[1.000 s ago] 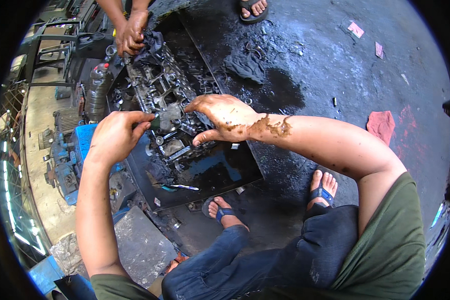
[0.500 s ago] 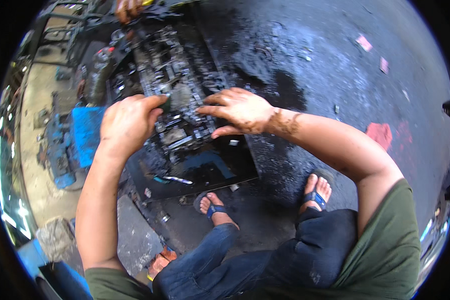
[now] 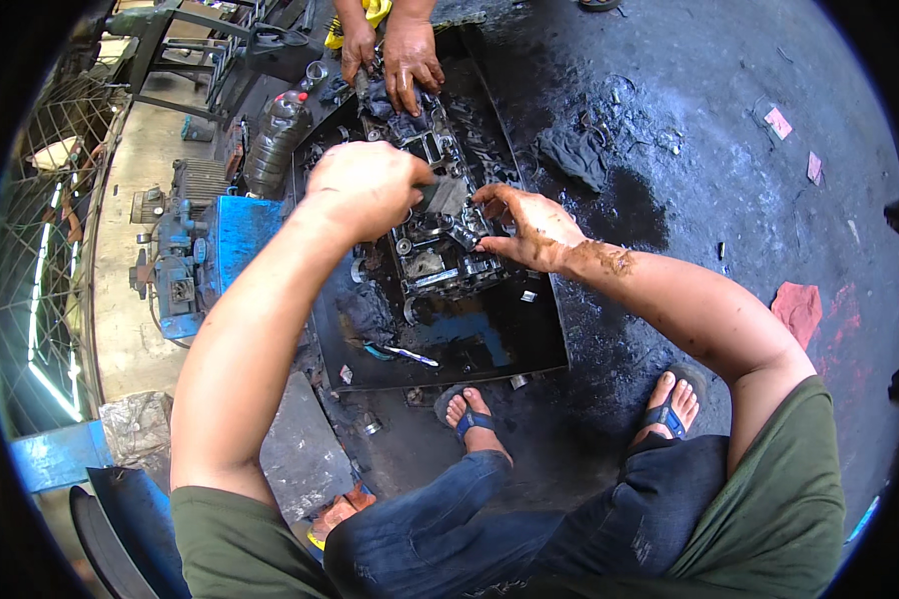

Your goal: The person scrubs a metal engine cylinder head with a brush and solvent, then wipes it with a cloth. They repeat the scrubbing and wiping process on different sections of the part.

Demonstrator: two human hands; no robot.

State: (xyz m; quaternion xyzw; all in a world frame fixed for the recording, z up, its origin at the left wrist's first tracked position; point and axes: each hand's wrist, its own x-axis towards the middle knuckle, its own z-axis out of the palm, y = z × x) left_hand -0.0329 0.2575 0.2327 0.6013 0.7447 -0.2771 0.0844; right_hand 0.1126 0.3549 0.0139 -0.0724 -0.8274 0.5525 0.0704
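Observation:
A greasy metal engine block (image 3: 425, 265) lies in a black tray (image 3: 370, 374) on the floor. Over its left side my left hand (image 3: 365, 190) is closed in a pinch, with a small dark green piece at its fingertips, mostly hidden. My right hand (image 3: 534, 228) has its fingers and thumb apart, their tips against the block's right edge. Flat grey metal (image 3: 448, 197) shows between my hands. At the block's far end, another person's two hands (image 3: 410, 62) rest on a dark rag (image 3: 402, 118).
A toothbrush (image 3: 410, 355) lies in the tray's near part. To the left are a plastic bottle with a red cap (image 3: 275, 145) and a blue machine (image 3: 240, 235). A black rag (image 3: 574, 155) and a red cloth (image 3: 797, 311) lie on the oily floor at right.
The view has shifted, so the block appears lower and farther right. Both the other person's hands now show at the far end. My hands stay over the block.

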